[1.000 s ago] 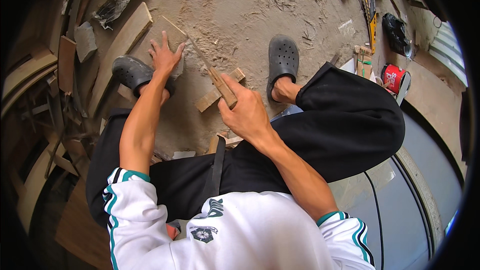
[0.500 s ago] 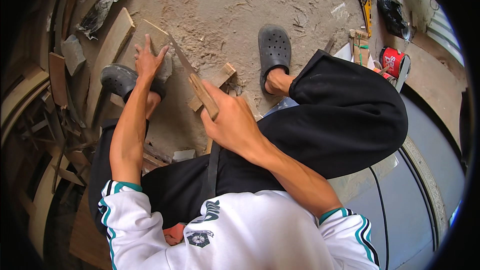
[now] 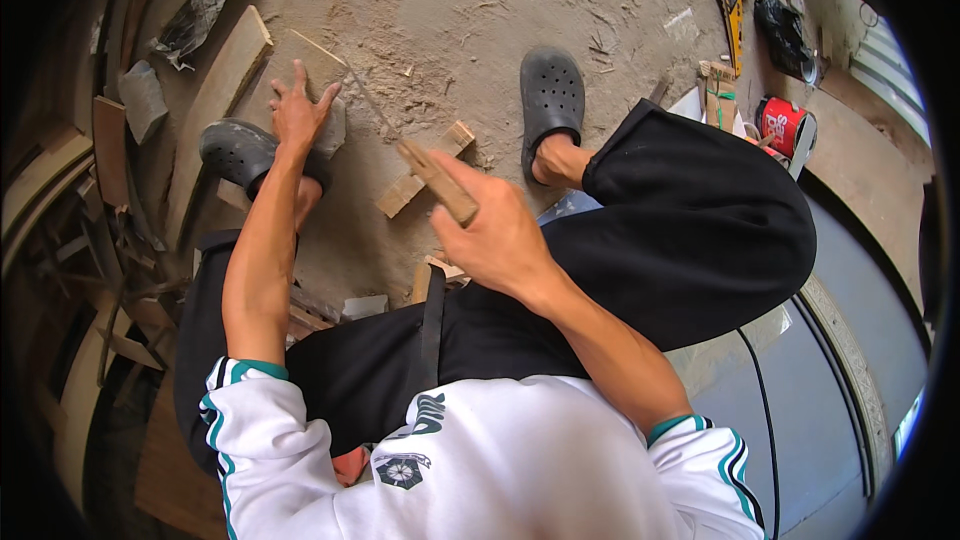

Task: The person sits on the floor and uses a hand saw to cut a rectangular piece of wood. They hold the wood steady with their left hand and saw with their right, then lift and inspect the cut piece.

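Item: board (image 3: 311, 58), pale wood, low at the left of centre on the dusty floor (image 3: 450, 45). It lies directly beneath the left hand (image 3: 299, 118); its far edge extends past the fingertips, slanting down to the right.

Left hand: palm down, fingers spread, thumb out toward the right; set on the board.

Item: handsaw, wooden handle (image 3: 438, 183), thin blade (image 3: 376, 112) somewhat blurred. Handle in the right hand (image 3: 497, 232), fingers closed around it, its far end projecting beyond the fist. Blade runs from the handle up and left to the board's right-hand corner, just beside the left thumb; whether the teeth sit in the wood cannot be told. The board lies ahead and to the left of the right hand, apart from it, with the blade between.

Item: wood strip (image 3: 402, 196), on the floor, passing below the saw handle.

Item: grey slab (image 3: 330, 132), just right of the left wrist.

Item: dark perforated clogs, one pair. Left clog (image 3: 236, 152) just left of the left wrist; right clog (image 3: 552, 92) flat on the floor, beyond the right hand.

Item: long plank (image 3: 218, 118), left of the board.

Item: red can (image 3: 782, 126), far right, past the black-trousered knee (image 3: 720, 190).

Item: black plastic bag (image 3: 782, 37), upper right.
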`<state>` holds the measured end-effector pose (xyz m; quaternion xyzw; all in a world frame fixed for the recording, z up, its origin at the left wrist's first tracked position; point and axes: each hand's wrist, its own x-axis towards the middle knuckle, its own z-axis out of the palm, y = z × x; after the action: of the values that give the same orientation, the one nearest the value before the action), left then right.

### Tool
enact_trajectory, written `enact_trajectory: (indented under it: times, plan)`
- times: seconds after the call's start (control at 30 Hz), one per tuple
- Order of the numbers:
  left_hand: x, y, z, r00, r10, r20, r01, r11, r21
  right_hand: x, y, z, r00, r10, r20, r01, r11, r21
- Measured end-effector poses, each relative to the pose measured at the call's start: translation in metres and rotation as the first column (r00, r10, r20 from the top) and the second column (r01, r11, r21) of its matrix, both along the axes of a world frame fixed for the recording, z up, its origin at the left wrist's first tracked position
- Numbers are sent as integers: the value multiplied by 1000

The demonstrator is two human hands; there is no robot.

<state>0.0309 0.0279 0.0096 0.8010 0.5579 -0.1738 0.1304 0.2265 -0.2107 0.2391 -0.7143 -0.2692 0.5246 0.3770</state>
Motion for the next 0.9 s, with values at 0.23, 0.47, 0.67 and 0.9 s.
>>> enact_trajectory:
  times: [0.23,0.47,0.67,0.9]
  plan:
    - [-1,4,3,999,26,25,-24,997,-68,-2,7,-3,995,-59,-77,59,998,3]
    - [2,1,5,998,58,38,-55,996,-72,-14,8,-21,996,-82,32,82,997,1]
    - [-6,3,4,998,59,22,-57,994,-96,-17,11,-29,998,-63,-7,63,998,-3]
    - [-12,9,-2,999,26,29,-22,991,-133,-28,-5,-27,992,-127,-23,128,991,41]
